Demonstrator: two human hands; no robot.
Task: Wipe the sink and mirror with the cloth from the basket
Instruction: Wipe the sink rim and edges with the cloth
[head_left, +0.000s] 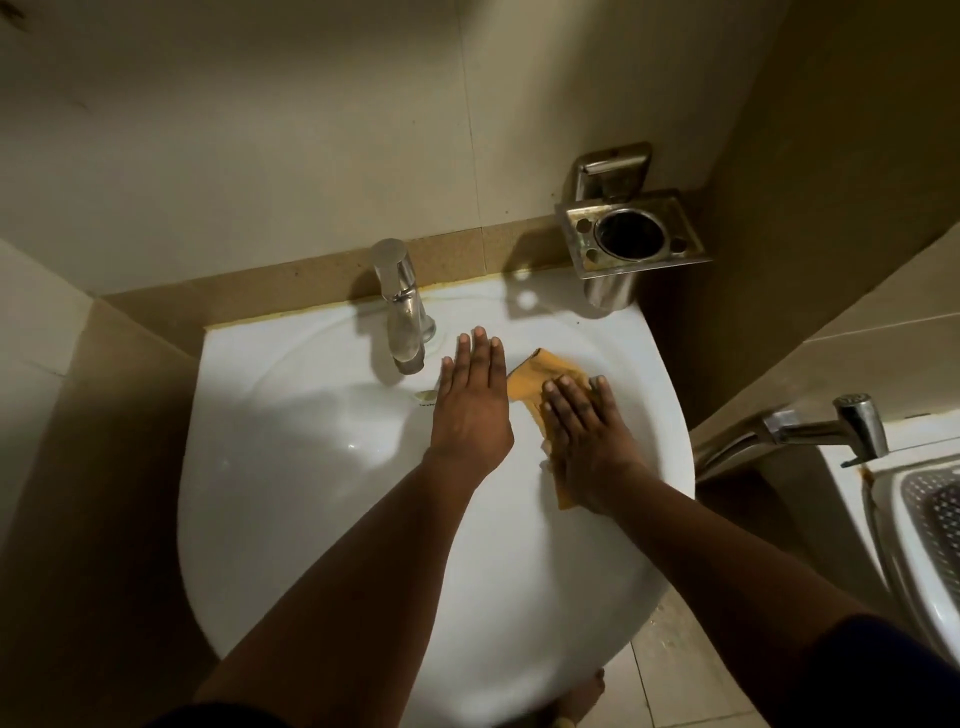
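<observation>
A white sink (311, 493) fills the middle of the view, with a chrome tap (402, 317) at its back rim. An orange cloth (535, 382) lies flat on the sink's right inner side. My right hand (587, 436) presses on the cloth with straight fingers and covers most of it. My left hand (472, 405) lies flat and open just left of the cloth, near the tap's spout, holding nothing. The mirror is out of view.
A steel tumbler holder (631, 234) is fixed to the wall above the sink's back right corner. At the right edge stand a white perforated basket (930, 525) and a second tap (810, 426). Beige walls close in on both sides.
</observation>
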